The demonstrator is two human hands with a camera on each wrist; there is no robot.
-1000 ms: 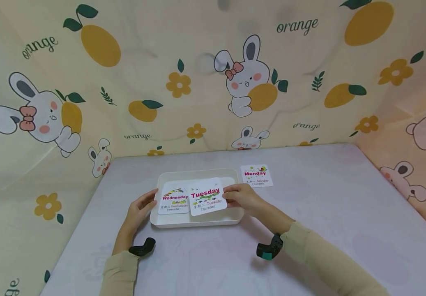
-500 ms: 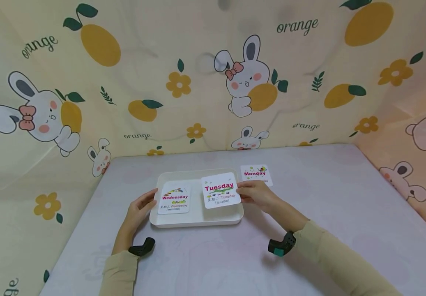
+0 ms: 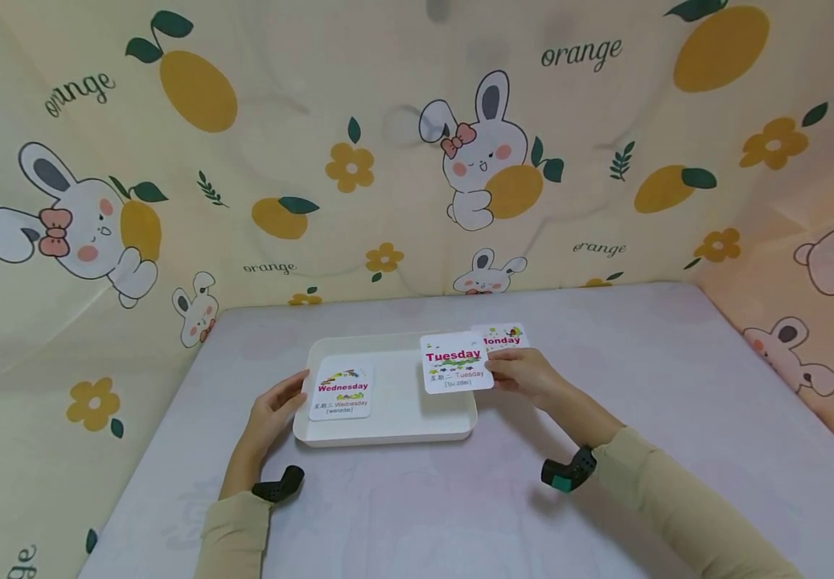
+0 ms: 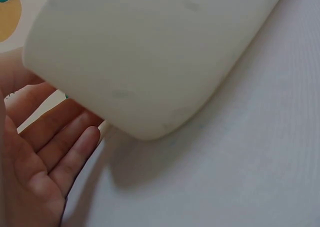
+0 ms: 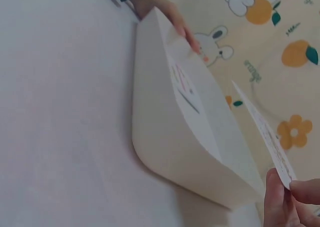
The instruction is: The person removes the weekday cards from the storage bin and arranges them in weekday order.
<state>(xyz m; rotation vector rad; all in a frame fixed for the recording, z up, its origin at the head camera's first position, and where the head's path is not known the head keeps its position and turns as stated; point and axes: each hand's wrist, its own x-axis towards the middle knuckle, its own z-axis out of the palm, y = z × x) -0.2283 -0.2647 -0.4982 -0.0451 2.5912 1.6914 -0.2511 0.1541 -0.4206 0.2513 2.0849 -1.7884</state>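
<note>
Tuesday card [image 3: 453, 366] shifted right over tray [image 3: 396, 412] edge, right fingers [image 3: 509, 365] pinching it, left fingers [image 3: 290, 380] loose at rim [image 3: 300, 420], Wednesday card [image 3: 341, 391] apart

Head view evenly lit, sharp; soft shadow beside right sleeve [image 3: 684, 498]; left wrist dim, tray [image 4: 150, 62] shaded; right wrist soft, Tuesday card [image 5: 270, 142] print unreadable
</note>
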